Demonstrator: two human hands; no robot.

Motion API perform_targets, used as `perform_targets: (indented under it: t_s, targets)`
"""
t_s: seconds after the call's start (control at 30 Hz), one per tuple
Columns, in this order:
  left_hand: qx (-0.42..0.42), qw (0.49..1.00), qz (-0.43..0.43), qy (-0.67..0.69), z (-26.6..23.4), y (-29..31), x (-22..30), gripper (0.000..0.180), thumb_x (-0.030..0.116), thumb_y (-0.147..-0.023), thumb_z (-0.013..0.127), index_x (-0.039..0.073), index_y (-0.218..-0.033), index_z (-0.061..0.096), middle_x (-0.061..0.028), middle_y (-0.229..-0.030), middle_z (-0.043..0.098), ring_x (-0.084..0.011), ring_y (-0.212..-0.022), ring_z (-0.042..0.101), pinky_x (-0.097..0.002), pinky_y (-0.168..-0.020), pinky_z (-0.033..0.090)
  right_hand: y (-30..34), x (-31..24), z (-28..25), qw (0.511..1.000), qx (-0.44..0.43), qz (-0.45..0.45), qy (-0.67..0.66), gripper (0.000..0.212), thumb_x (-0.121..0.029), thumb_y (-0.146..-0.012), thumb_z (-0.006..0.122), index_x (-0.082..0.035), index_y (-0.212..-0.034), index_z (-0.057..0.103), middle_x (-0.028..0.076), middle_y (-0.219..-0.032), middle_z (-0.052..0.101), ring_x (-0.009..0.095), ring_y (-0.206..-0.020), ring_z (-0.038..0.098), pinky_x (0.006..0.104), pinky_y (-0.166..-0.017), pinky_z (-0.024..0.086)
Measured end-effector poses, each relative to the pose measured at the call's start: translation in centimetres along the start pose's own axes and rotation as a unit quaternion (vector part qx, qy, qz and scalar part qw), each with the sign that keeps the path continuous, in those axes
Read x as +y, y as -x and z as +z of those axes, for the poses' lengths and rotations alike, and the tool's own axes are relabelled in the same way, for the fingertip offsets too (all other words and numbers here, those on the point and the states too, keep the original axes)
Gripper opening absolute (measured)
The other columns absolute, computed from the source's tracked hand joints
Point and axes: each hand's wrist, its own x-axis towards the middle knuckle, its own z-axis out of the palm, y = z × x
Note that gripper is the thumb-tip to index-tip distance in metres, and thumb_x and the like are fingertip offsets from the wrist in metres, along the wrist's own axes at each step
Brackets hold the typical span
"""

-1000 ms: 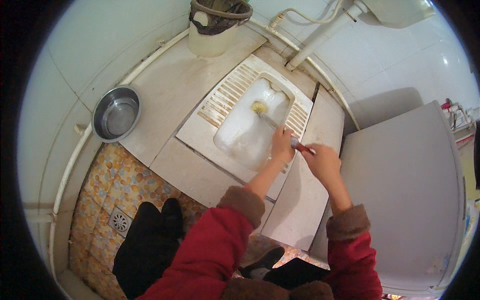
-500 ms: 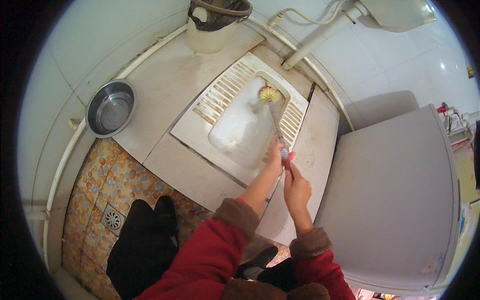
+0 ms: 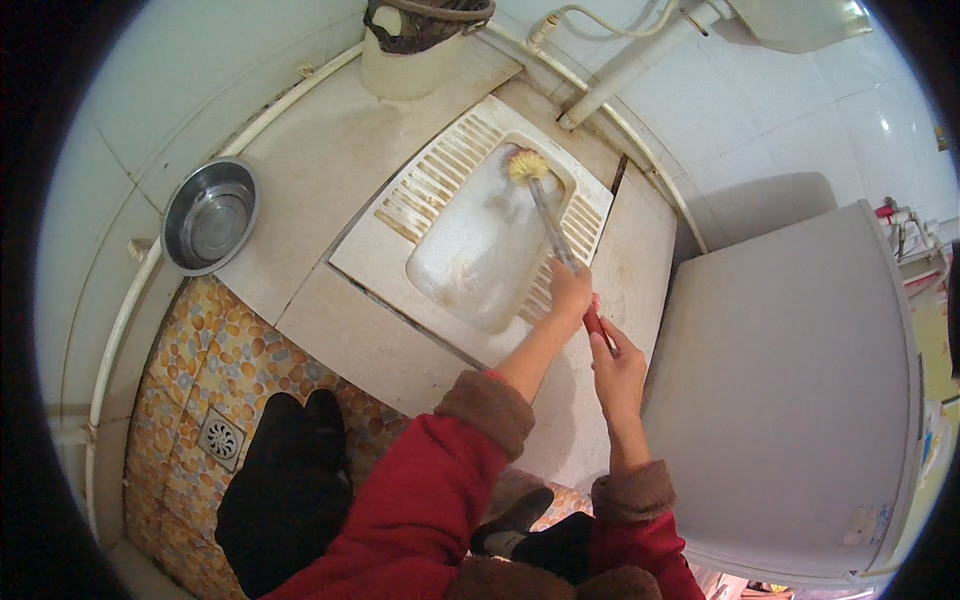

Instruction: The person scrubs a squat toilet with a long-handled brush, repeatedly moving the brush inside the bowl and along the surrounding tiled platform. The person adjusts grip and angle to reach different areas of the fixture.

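Both my hands grip a long-handled toilet brush [image 3: 552,222] with yellow bristles and a dark red handle end. My left hand [image 3: 572,290] wraps the shaft partway up. Farther down, my right hand [image 3: 620,375] closes round the red grip. The brush head rests at the far end of the basin of a white squat toilet [image 3: 470,262], near its drain end. Brownish stains mark the toilet's ribbed footrests. Wet-looking white residue covers the basin floor.
A metal bowl [image 3: 210,216] sits at the left by a wall pipe [image 3: 122,335]. At the back stands a lined bin [image 3: 405,68]. A large grey appliance-like box [image 3: 775,390] rises at the right. A floor drain [image 3: 220,438] lies in the pebble-patterned floor.
Both hands have shifted to the right, and the right hand has also moved slightly up. The brush head has moved a little left and farther away inside the basin.
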Motion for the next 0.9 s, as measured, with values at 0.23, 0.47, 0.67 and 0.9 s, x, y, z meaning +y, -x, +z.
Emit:
perform_targets:
  t_s: [0.23,0.47,0.67,0.9]
  targets:
    - [-0.017,0.997,0.028,-0.067,-1.2,0.5,-2.9,0.055,0.012,-0.092,0.054,0.000,-0.140,0.031,-0.0202,-0.082,0.062,-0.0264,-0.054,0.064,-0.0394,-0.042,0.051,2.5,2.8,1.7,0.996,0.022,-0.072,-0.036,0.040,-0.018,-0.097,0.065,0.003,-0.131,0.063,0.006,-0.087,0.072,0.010,-0.067,0.060,0.0277,-0.064,0.051]
    - [0.016,0.995,0.098,-0.013,-2.2,-1.2,-0.4,0.053,0.011,-0.091,0.054,-0.001,-0.138,0.032,-0.0220,-0.083,0.063,-0.0279,-0.055,0.065,-0.0392,-0.043,0.052,-0.1,1.7,2.5,0.996,0.000,-0.084,-0.002,0.038,-0.021,-0.096,0.065,-0.001,-0.128,0.067,0.008,-0.081,0.071,0.010,-0.065,0.058,0.0268,-0.061,0.048]
    - [0.027,0.975,0.120,-0.182,-0.2,0.3,-3.1,0.070,0.010,-0.090,0.054,-0.004,-0.149,0.017,-0.0310,-0.090,0.066,-0.0354,-0.057,0.068,-0.0449,-0.051,0.056,1.4,1.9,0.3,0.995,-0.019,0.084,-0.060,0.040,-0.019,-0.098,0.064,0.002,-0.131,0.064,0.002,-0.077,0.065,0.008,-0.061,0.054,0.0241,-0.056,0.045]
    - [0.020,0.989,0.114,-0.093,-2.9,0.6,-2.9,0.073,0.013,-0.091,0.054,-0.001,-0.153,0.017,-0.0284,-0.092,0.067,-0.0343,-0.058,0.069,-0.0428,-0.053,0.057,3.8,1.6,2.2,0.984,-0.052,0.055,-0.160,0.042,-0.015,-0.098,0.063,0.003,-0.136,0.060,0.002,-0.081,0.065,0.007,-0.064,0.053,0.0229,-0.059,0.045]
